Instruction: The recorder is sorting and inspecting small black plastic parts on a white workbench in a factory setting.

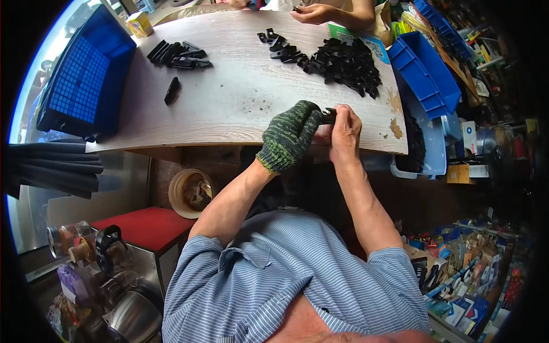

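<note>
Over the near edge of the table (229,108), my two hands meet at a small black plastic part (328,116). My left hand (290,136), in a dark green knitted glove, is closed around one end of it. Bare, with thumb and fingers pinched, my right hand (345,134) grips the other end. Most of the part is hidden by the fingers. Beyond my right hand lies a heap of small black parts (346,64), trailing off to the left. Longer black pieces (178,55) lie in a group at the far left, with a single black piece (172,90) nearer.
A blue crate (86,74) stands at the table's left end. At the right are a blue bin (426,74) and a light-blue tub (437,157) with black parts. Across the table is another person's hand (313,12). A bucket (176,194) stands below the near edge.
</note>
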A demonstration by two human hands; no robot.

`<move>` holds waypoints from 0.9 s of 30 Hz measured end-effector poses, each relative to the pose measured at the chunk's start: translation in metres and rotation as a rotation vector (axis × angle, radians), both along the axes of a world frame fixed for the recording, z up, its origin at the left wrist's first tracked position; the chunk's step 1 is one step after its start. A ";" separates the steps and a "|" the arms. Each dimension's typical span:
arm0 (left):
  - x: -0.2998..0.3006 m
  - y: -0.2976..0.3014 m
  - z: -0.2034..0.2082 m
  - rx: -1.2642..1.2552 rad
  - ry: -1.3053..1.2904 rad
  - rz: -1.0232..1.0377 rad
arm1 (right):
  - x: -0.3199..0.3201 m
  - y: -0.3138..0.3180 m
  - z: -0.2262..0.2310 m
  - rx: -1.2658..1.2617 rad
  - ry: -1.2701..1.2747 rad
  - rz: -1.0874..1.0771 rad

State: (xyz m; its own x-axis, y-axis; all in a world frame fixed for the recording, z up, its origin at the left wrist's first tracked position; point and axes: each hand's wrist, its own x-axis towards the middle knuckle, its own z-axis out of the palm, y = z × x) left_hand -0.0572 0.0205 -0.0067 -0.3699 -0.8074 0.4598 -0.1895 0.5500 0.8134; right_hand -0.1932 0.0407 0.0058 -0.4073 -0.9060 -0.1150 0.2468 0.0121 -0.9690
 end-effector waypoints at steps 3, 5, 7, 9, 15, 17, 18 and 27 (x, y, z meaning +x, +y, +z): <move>-0.015 0.002 -0.002 0.104 0.126 0.128 | 0.001 0.004 0.002 0.021 0.091 0.003; -0.035 0.011 0.005 0.156 0.101 0.148 | -0.019 -0.004 -0.023 -0.158 0.355 -0.025; -0.045 0.015 0.004 0.217 0.073 0.156 | -0.028 -0.004 -0.032 -0.116 0.298 -0.046; -0.044 0.011 -0.003 0.190 0.076 0.146 | -0.028 -0.005 -0.030 -0.084 0.237 -0.049; 0.003 0.007 0.012 -0.170 -0.036 0.208 | -0.009 0.001 -0.003 0.031 0.063 -0.023; 0.051 -0.002 0.016 -0.360 -0.135 0.452 | -0.033 -0.006 0.001 0.135 -0.021 -0.093; 0.082 -0.015 0.018 -0.403 -0.173 0.602 | -0.053 -0.012 0.005 0.184 -0.065 -0.176; 0.223 -0.077 0.005 -0.266 -0.942 0.923 | -0.191 -0.026 0.027 0.182 -0.048 -0.755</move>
State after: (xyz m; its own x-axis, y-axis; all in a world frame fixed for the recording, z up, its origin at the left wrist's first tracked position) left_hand 0.1658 -0.0565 -0.0012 -0.0026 -0.8578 0.5140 -0.9975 0.0385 0.0591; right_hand -0.3843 0.0144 0.0328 -0.8975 -0.3498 -0.2686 0.2930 -0.0179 -0.9559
